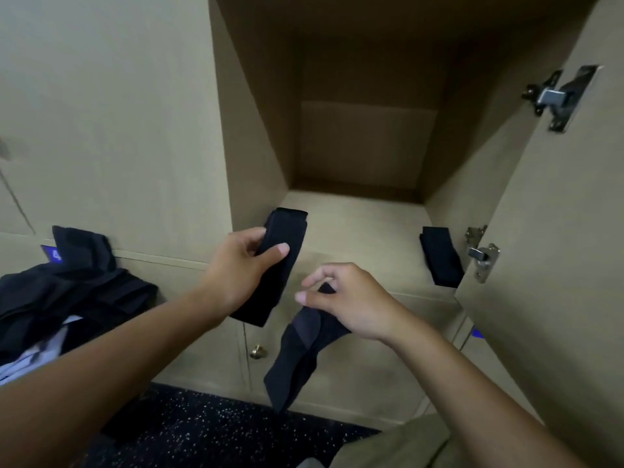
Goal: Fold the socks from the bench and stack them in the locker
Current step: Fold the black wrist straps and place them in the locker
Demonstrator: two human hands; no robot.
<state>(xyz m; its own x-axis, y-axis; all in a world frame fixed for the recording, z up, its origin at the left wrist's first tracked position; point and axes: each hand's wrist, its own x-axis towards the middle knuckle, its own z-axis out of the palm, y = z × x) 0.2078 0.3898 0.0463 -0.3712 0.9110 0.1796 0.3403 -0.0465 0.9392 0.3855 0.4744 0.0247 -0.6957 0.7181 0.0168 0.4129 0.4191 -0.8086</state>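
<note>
My left hand (pixel 241 266) grips a folded black sock (pixel 282 238) at the left front edge of the open locker (pixel 358 214); the sock's far end lies over the locker floor. My right hand (pixel 344 298) pinches the top of a second, unfolded black sock (pixel 300 352) that hangs down in front of the lower cabinet doors. Another folded black sock (pixel 440 260) lies on the locker floor at the right front corner. A heap of dark socks and clothes (pixel 71 285) sits at the left.
The locker door (pixel 553 231) stands open on the right, with metal hinges (pixel 483 255) beside the folded sock. Below are cabinet doors with a brass knob (pixel 258 351). A dark speckled floor (pixel 202 430) lies underneath.
</note>
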